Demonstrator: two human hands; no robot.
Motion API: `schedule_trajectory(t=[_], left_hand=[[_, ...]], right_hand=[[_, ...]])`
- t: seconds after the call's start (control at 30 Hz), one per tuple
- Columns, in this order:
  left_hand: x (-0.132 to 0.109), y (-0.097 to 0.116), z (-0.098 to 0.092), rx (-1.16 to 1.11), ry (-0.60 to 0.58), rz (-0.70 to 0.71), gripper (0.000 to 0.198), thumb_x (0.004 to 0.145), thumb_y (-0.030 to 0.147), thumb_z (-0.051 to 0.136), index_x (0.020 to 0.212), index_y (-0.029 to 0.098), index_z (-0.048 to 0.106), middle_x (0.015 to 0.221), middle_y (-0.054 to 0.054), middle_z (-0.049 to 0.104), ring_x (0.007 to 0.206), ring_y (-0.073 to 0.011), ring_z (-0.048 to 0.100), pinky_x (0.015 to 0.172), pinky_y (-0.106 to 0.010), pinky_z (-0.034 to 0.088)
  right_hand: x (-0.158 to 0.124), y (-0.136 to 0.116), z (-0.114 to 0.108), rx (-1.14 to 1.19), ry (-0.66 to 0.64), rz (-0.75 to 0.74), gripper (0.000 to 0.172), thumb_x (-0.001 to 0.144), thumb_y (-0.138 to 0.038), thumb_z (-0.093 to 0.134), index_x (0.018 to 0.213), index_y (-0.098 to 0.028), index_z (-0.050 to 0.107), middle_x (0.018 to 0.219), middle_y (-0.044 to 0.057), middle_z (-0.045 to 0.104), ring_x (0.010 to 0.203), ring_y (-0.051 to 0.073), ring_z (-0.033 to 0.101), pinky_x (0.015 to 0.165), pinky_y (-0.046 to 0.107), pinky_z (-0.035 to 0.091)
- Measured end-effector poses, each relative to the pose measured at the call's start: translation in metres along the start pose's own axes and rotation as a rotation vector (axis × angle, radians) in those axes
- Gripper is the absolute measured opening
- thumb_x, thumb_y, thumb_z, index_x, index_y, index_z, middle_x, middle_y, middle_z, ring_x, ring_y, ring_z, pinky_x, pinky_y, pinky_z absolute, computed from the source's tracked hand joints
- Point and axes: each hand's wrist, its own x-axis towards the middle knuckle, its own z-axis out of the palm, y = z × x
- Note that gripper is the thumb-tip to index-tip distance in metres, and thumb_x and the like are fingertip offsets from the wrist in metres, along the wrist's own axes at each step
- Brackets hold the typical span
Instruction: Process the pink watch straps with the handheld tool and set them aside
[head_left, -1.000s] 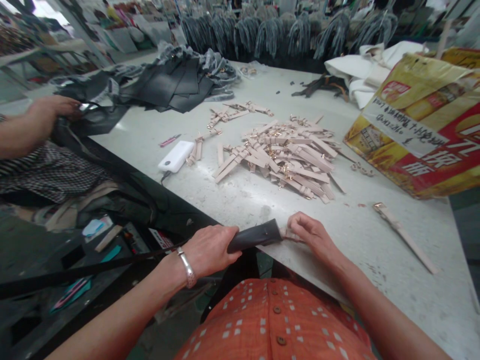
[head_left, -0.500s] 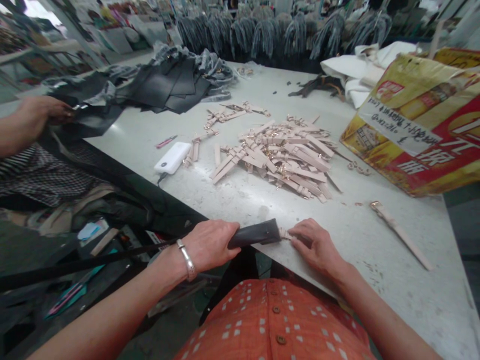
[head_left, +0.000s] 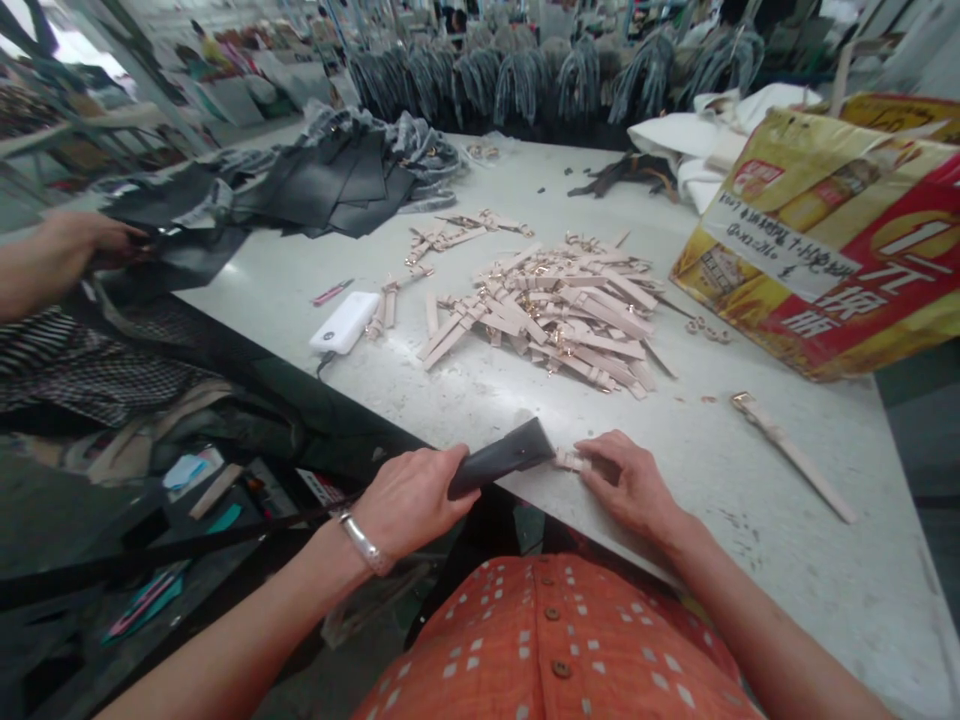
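Note:
My left hand (head_left: 415,497), with a silver bangle at the wrist, is wrapped round a dark, folded leather-like strip (head_left: 504,460). The strip's wide free end points up and right over the table's front edge. Close to that end, my right hand (head_left: 628,482) rests on the tabletop with its thumb and fingers closed on a small beige buckle strap (head_left: 571,460). Most of this strap is hidden by the fingers. Beyond both hands lies a heap of beige buckle straps (head_left: 562,310) with gold-coloured buckles. One single strap (head_left: 795,455) lies off to the right.
A white power bank (head_left: 345,323) with a cable and a pink cutter (head_left: 332,292) lie left of the heap. Black sheets (head_left: 330,185) are piled farther back. A yellow-red carton (head_left: 825,240) stands at right. Another person's hand (head_left: 105,240) holds black material at far left.
The dark strip's free end has tilted upward and shifted slightly left, with my left hand still round it. My right hand keeps its place at the beige strap. The camera view has shifted a little.

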Motion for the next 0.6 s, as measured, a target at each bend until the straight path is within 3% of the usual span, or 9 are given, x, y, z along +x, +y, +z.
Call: schedule_trajectory(t=[0.2,0.4,0.6], left_hand=[[-0.013,0.022,-0.008,0.094,-0.027,0.137,0.020,0.075,0.036,0.052,0.091,0.024,0.051,0.084,-0.003,0.066,0.074,-0.0245,0.064,0.060,-0.032,0.044],[0.003,0.040,-0.014,0.115,-0.027,0.190,0.020,0.076,0.033,0.050,0.092,0.022,0.050,0.083,-0.005,0.067,0.074,-0.0277,0.065,0.061,-0.037,0.048],[0.012,0.041,-0.015,0.104,-0.034,0.196,0.018,0.076,0.035,0.047,0.087,0.021,0.050,0.079,-0.006,0.068,0.074,-0.0277,0.065,0.061,-0.036,0.049]], right_hand=[[0.000,-0.001,-0.003,0.029,-0.046,0.021,0.020,0.077,-0.018,0.055,0.097,-0.021,0.058,0.086,0.004,0.058,0.082,0.018,0.051,0.074,0.032,0.041],[0.002,-0.003,-0.011,0.182,-0.106,0.121,0.020,0.080,-0.014,0.048,0.098,-0.022,0.050,0.089,0.002,0.057,0.081,0.015,0.053,0.075,0.030,0.042],[0.002,-0.004,-0.012,0.207,-0.106,0.160,0.022,0.077,-0.011,0.047,0.096,-0.022,0.048,0.086,0.001,0.058,0.079,0.015,0.054,0.074,0.030,0.042]])
